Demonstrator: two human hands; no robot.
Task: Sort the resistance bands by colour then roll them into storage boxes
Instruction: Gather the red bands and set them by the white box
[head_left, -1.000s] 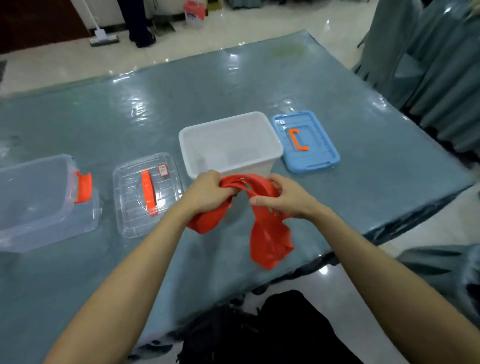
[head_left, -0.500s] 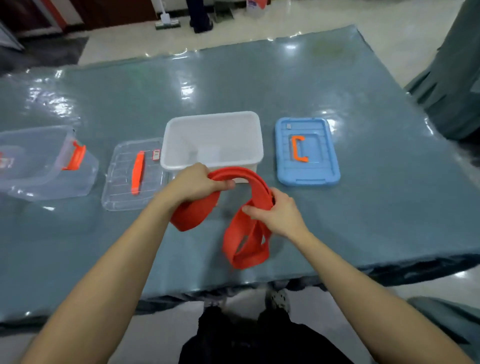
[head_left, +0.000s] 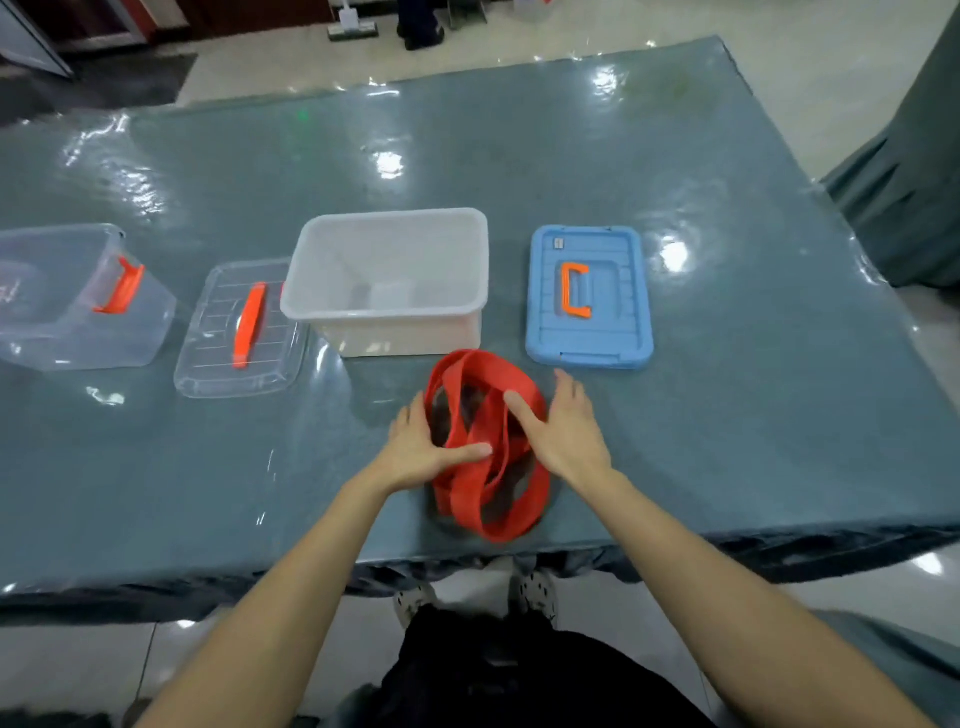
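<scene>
The task looks to be at an early stage. The only band in view, a red resistance band (head_left: 470, 488), lies on the surface (head_left: 519, 156) near its front edge in loose, overlapping loops, not yet rolled and not in any box. The left hand (head_left: 421, 447) and right hand (head_left: 563, 431) sit on either side of it with fingers straight and spread. Neither grips it; each thumb reaches inward and rests on a strand of the band. Just beyond the band stands the white storage box (head_left: 405, 332), open, with no band inside it. Its blue lid (head_left: 589, 338) lies flat beside it to the right. Further left, a clear lid (head_left: 208, 358) lies on the surface. Beyond that lid a clear box (head_left: 78, 322) is partly cut off by the frame edge, and no band shows in it either. No bands of other colours are visible, so how much sorting remains cannot be told. By my reading, what is left for this band is to gather the loops, roll them tight and place the roll in a box, most likely the white one, which is nearest.
</scene>
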